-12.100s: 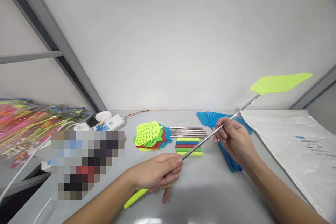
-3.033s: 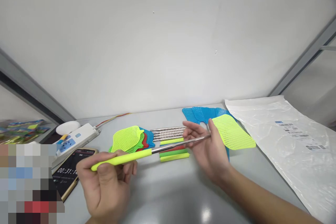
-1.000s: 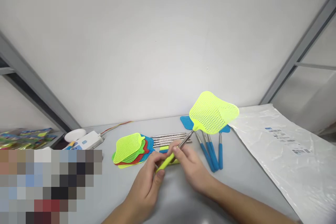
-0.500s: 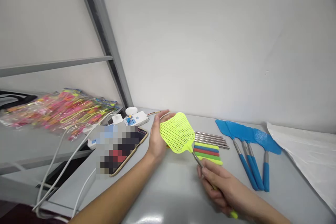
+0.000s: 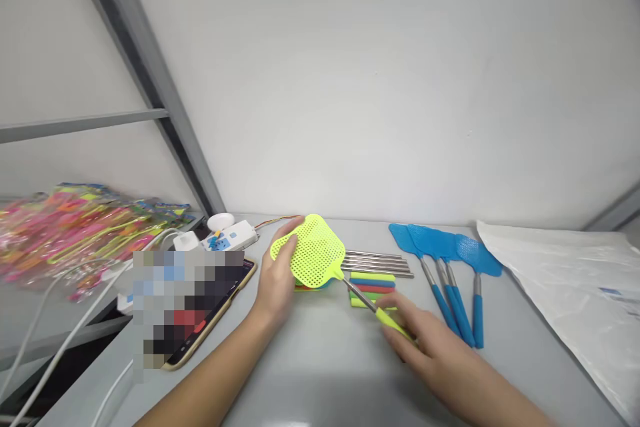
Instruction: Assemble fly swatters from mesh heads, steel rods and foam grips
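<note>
L grip (image 5: 277, 278) pinched on swatter hd (image 5: 315, 255), R grip (image 5: 415, 340) curled round hdl (image 5: 390, 322)

Phone (image 5: 220, 310), white power strip (image 5: 235, 235), white plastic bag (image 5: 560, 293)

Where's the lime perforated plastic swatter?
Head view, centre: swatter held by left hand at its blade, right hand at its handle, blade left of silver metal rods.

Grey table (image 5: 340, 360): blue swatters (image 5: 435, 242), rods (image 5: 380, 261), seemingly a phone (image 5: 214, 317).
</note>
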{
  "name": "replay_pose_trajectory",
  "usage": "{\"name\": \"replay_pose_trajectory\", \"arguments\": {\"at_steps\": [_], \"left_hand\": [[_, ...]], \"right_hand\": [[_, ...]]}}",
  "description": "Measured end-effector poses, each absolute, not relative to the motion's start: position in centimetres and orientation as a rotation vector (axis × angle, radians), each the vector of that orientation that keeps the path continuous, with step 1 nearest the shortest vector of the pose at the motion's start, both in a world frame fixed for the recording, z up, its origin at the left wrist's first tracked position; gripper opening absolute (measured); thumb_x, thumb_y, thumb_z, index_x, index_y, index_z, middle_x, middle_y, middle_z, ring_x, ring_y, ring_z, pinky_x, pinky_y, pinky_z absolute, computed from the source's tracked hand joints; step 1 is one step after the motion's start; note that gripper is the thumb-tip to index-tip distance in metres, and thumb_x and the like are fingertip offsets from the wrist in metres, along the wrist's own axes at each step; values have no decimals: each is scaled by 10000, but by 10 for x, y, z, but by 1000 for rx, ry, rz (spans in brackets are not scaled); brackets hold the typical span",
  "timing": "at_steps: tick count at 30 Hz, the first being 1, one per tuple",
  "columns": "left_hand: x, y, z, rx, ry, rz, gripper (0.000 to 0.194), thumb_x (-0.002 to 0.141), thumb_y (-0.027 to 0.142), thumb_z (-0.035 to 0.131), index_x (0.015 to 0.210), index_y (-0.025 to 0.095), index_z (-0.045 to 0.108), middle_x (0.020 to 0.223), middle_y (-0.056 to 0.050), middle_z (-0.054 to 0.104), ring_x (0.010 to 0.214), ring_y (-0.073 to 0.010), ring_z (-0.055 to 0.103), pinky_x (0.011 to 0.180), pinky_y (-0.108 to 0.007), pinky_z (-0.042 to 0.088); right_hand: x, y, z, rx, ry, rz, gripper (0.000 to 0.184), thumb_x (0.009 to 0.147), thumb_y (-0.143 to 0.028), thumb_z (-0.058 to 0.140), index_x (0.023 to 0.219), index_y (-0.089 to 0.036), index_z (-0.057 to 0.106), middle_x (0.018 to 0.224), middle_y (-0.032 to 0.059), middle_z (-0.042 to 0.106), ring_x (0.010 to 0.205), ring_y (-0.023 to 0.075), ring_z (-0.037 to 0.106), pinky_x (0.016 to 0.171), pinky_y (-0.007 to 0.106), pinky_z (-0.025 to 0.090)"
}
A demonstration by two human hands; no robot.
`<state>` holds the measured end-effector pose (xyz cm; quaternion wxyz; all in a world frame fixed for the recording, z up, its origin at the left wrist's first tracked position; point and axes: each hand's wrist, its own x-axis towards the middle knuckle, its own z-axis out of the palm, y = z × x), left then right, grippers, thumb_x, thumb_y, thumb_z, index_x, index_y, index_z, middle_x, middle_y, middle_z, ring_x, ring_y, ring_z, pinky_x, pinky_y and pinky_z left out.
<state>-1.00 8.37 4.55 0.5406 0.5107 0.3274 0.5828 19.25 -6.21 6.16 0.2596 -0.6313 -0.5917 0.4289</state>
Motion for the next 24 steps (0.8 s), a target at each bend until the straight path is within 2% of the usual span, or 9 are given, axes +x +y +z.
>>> {"name": "replay_pose_trajectory", "arguments": {"at_steps": [2, 4, 6, 10, 12, 17, 21, 24], "left_hand": [[-11, 84, 46, 1274, 759, 1309, 512, 939, 480, 465, 1405, 270, 426, 1416, -88, 506, 1234, -291, 524, 997, -420, 431], [-11, 82, 45, 1380, 701, 1238, 547, 965, 512, 383, 1469, 317, 299, 1466, -87, 448, 1255, -290, 504, 1003, -450, 419], [-10, 76, 43, 1527, 675, 1196, 529, 981, 496, 339, 1478, 340, 248, 1495, -84, 400, 1247, -288, 503, 992, -467, 420], [-5, 59, 31, 2034, 609, 1053, 470, 975, 366, 404, 1437, 324, 327, 1463, -93, 402, 1225, -277, 492, 1007, -471, 402], [-1, 49, 27, 2249, 514, 952, 488, 953, 305, 444, 1430, 308, 340, 1430, -105, 425, 1241, -281, 469, 1019, -472, 397], [2, 35, 26, 2430, 373, 796, 522, 919, 234, 474, 1418, 289, 330, 1398, -115, 433, 1267, -282, 448, 1010, -452, 430], [-1, 36, 27, 2414, 406, 811, 471, 930, 219, 444, 1384, 293, 342, 1351, -115, 448, 1182, -264, 505, 961, -439, 464], [-2, 39, 26, 2392, 424, 837, 442, 938, 216, 426, 1365, 294, 346, 1301, -110, 469, 1135, -248, 521, 938, -431, 473]], "right_hand": [[203, -75, 59, -1842, -1653, 882, 367, 938, -502, 377, 1193, -275, 512, 774, 12, 604, 718, 203, 573, 657, 299, 421], [219, -88, 54, -1972, -1556, 713, 407, 946, -500, 331, 1265, -279, 453, 691, -3, 589, 680, 227, 585, 648, 314, 413], [240, -97, 49, -2081, -1399, 555, 447, 944, -499, 329, 1333, -285, 379, 670, -10, 589, 650, 237, 592, 624, 312, 407], [286, -94, 50, -2318, -1236, 361, 497, 951, -396, 293, 1422, -235, 277, 526, -38, 495, 513, 238, 554, 558, 313, 377], [304, -85, 51, -2446, -1203, 360, 494, 942, -322, 271, 1417, -190, 295, 502, -21, 500, 515, 255, 571, 541, 317, 368], [320, -65, 48, -2611, -1255, 300, 410, 889, -224, 312, 1256, -212, 494, 700, 92, 635, 660, 280, 639, 582, 323, 389], [313, -58, 48, -2641, -1307, 302, 397, 888, -203, 303, 1229, -193, 505, 804, 126, 659, 727, 287, 652, 607, 331, 392], [305, -53, 52, -2601, -1363, 412, 382, 889, -199, 320, 1232, -168, 485, 800, 110, 660, 723, 262, 648, 602, 314, 380]]}}
